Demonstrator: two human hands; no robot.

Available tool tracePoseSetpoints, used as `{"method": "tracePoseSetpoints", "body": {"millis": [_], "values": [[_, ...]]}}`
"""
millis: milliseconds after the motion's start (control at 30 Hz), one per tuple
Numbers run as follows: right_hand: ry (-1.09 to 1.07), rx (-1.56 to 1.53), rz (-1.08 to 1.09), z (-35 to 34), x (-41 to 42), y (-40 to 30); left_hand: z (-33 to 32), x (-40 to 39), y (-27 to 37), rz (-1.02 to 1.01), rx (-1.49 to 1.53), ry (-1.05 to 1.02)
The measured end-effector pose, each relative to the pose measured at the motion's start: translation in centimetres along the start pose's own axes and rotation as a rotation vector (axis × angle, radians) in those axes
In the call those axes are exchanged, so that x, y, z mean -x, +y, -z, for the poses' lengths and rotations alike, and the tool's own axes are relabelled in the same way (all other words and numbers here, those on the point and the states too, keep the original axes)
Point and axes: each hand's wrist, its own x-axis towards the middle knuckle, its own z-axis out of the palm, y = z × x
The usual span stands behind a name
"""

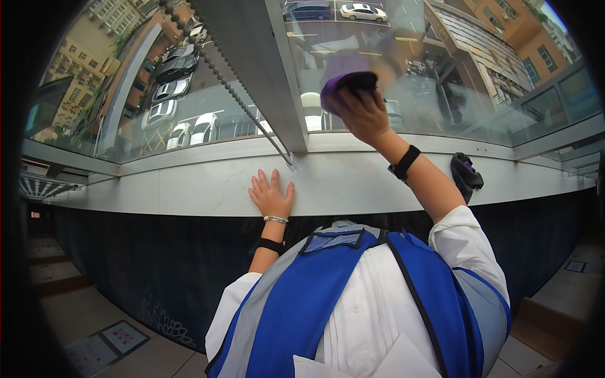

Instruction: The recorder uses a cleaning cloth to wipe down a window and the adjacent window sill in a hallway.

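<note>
My right hand (363, 111) grips a purple and black cleaning pad (349, 85), held up against the window pane (425, 108) to the right of the metal mullion (264, 61). Pad and fingertips look slightly blurred. Spread flat on the white windowsill (203, 189), my left hand (273, 196) has its fingers apart and nothing in it. Just above it, a beaded blind chain (231, 87) runs down to a fixing (292, 162) on the sill. A dark crumpled cloth with a purple patch (465, 177) lies on the sill to the right of my right forearm.
Below the sill is a dark wall panel (142, 255) with a white flower pattern. Framed sheets bearing writing (124, 335) lie at the lower left. Beyond the glass, parked cars (172, 90) and buildings (90, 52) show. Side window frames (557, 137) close in at the right.
</note>
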Motion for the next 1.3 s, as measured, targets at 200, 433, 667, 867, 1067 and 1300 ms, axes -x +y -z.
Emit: {"method": "tracePoseSetpoints", "body": {"millis": [200, 433, 667, 867, 1067, 1300], "values": [[-0.27, -0.043, 0.58, -0.6, 3.1, 1.9, 0.0, 0.1, -0.3, 0.002, 0.004, -0.008], [0.027, 0.074, 0.027, 6.1, -7.6, 6.5, -0.2, 0.5, -0.5, 0.013, 0.003, -0.001], [0.11, 0.062, -0.177, 1.3, -6.4, 0.3, 0.1, 0.4, -0.2, 0.019, -0.003, -0.013], [-0.261, -0.055, 0.438, -2.1, 3.1, -2.4, 0.0, 0.3, -0.2, 0.013, -0.01, -0.003], [-0.284, -0.189, 0.402, 1.3, 0.2, 0.6, -0.1, 0.4, -0.2, -0.016, 0.04, 0.036], [-0.542, -1.161, -0.467, 5.8, -1.2, -0.8, 4.4, -0.9, 3.8, -0.372, 0.573, 0.067]]}}
